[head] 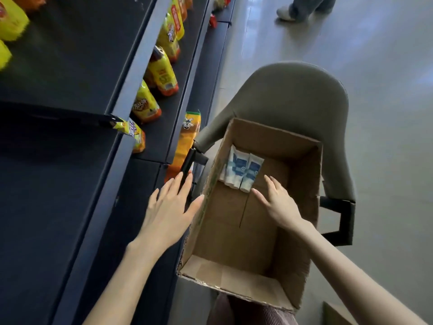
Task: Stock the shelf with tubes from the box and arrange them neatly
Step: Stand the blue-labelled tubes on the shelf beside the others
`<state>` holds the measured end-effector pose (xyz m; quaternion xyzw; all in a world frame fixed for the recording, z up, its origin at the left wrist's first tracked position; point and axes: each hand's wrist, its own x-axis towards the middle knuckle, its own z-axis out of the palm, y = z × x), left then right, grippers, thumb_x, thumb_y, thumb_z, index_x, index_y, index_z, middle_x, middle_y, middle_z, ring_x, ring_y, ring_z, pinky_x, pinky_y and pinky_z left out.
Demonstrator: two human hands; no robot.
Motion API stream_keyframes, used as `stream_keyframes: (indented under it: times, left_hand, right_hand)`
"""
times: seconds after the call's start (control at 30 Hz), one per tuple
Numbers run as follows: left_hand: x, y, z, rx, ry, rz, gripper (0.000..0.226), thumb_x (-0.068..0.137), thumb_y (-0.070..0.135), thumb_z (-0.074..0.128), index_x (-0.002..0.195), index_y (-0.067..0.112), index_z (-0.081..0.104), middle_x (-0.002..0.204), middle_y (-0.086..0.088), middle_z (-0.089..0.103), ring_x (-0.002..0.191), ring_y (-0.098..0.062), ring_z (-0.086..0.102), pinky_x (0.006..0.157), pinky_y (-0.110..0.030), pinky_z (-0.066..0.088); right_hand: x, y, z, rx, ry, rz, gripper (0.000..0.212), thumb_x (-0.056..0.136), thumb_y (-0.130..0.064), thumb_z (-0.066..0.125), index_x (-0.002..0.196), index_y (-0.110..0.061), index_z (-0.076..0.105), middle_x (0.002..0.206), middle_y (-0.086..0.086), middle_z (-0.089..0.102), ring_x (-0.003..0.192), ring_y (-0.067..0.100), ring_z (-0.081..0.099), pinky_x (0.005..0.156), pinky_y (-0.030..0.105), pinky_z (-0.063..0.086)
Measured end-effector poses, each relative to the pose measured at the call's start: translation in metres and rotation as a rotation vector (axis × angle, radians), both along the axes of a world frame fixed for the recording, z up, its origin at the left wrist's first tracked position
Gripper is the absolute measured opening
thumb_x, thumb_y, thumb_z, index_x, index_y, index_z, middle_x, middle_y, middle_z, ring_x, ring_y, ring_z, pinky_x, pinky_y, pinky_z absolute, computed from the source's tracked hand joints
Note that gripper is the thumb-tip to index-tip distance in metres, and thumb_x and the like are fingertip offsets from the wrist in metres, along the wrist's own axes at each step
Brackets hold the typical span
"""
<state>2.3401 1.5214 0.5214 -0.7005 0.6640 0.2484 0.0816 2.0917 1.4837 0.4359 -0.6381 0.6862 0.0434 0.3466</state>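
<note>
From your head view, the tubes (243, 171) are white with a blue label panel; the print on them is too small to read. They lie side by side on the floor of the cardboard box (234, 273), against its far wall and toward its left corner. Faint green print runs along the box's left wall, and you cannot make it out. The box sits open on a grey chair (293, 95) beside the dark shelf (70, 66).

On the shelf, yellow-and-orange snack bags (164, 76) stand in a row along the front edge; their lettering is too blurred to read. A tall orange pack (187, 141) with a cartoon figure at its top leans between the shelf and the chair.

Your left hand (168, 207) is spread flat, palm down, fingers straight, holding nothing, with the thumb at the box's left rim; whether it touches is unclear. Your right hand (277, 202) is inside the box, fingers straight and apart, empty, with its fingertips just beside the near ends of the tubes
</note>
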Motion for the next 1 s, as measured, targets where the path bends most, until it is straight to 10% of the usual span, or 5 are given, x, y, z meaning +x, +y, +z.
stream_keyframes:
  times: [0.53, 0.8, 1.0]
  left_hand:
    - [-0.016, -0.034, -0.076, -0.044, 0.044, -0.105, 0.068, 0.088, 0.065, 0.003, 0.146, 0.032, -0.013, 0.160, 0.004, -0.006, 0.147, -0.013, 0.000, 0.117, -0.038, 0.007]
    - [-0.023, -0.036, -0.083, -0.064, 0.015, -0.120, 0.066, 0.088, 0.064, -0.002, 0.143, 0.032, -0.019, 0.160, 0.002, -0.008, 0.147, -0.015, -0.003, 0.117, -0.038, 0.002]
    - [-0.036, -0.045, -0.073, -0.099, 0.053, -0.105, 0.072, 0.089, 0.062, -0.001, 0.152, 0.026, -0.001, 0.161, -0.001, 0.000, 0.147, -0.017, 0.002, 0.117, -0.040, 0.005]
  right_hand:
    - [0.036, -0.078, -0.160, 0.256, -0.612, -1.032, 0.050, 0.091, -0.020, 0.062, 0.132, 0.002, 0.046, 0.133, 0.016, 0.054, 0.120, 0.030, 0.054, 0.093, 0.031, 0.044]
    - [0.034, -0.077, -0.143, 0.422, -0.787, -1.028, 0.043, 0.089, -0.020, 0.064, 0.126, -0.001, 0.051, 0.118, 0.011, 0.062, 0.089, 0.021, 0.064, 0.065, 0.024, 0.056]
    - [0.034, -0.042, -0.089, 0.365, -0.962, -0.934, 0.048, 0.085, -0.022, 0.068, 0.127, -0.008, 0.048, 0.122, 0.013, 0.062, 0.106, 0.024, 0.065, 0.083, 0.032, 0.055]
